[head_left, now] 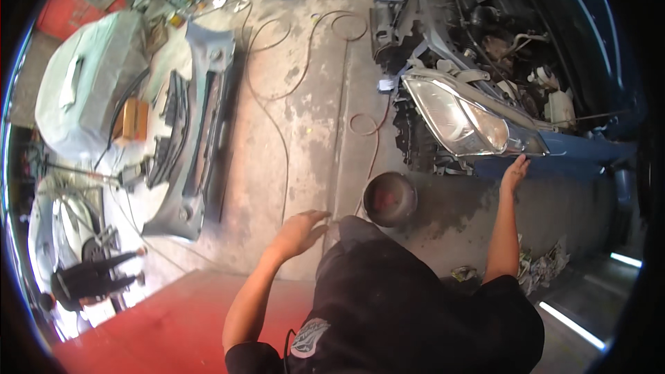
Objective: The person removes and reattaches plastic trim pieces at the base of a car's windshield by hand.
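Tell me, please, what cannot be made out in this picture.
Head view: how the right hand meets the headlight; fingertips too small.
Head view: the headlight's back; hidden by its front.
Head view: contents of the bucket; dark and blurred.
Head view: far end of the blue car; cut off by the dark rim.
Head view: what lies under the pale cover; hidden by it.

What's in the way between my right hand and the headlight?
Nothing visible: your right hand is right at the lower edge of the headlight. The black bucket sits off to the left.
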Demonstrator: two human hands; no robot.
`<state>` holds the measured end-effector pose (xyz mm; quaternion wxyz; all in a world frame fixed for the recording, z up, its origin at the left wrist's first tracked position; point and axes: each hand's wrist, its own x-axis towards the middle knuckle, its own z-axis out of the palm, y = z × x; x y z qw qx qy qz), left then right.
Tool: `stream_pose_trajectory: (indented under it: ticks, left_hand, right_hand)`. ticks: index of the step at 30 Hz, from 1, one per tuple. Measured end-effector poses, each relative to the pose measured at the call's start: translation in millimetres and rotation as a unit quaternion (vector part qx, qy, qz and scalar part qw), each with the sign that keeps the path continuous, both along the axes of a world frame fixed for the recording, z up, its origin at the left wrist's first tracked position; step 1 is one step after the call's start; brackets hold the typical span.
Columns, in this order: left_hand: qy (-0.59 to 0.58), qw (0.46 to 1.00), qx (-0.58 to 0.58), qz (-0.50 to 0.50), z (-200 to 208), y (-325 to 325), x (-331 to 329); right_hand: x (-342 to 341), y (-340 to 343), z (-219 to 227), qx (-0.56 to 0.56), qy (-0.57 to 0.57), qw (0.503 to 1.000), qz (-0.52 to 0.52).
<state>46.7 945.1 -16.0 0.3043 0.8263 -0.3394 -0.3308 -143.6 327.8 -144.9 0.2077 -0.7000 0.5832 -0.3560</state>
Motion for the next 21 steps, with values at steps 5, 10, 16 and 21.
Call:
stream_pose_trajectory:
  ticks: [5,10,16,21]
  left_hand:
    - [-0.072,0.996,0.047,0.034,-115.7,83.1,108.3]
    - [0.034,0.988,0.144,-0.038,-194.5,131.7,231.6]
    - [-0.002,0.968,0.208,0.139,-313.5,200.1,389.4]
    - [0.277,0.915,0.157,0.246,-290.0,110.8,507.8]
  right_hand:
    - [43.7,8.7,-7.8,-0.037,-0.017,0.999,-0.007]
    - [29.3,26.8,-4.1,-0.049,-0.109,0.986,-0.115]
    - [53.9,30.1,4.4,0.033,-0.078,0.973,-0.217]
    - [97.8,8.4,76.8,-0.125,0.202,0.93,-0.281]
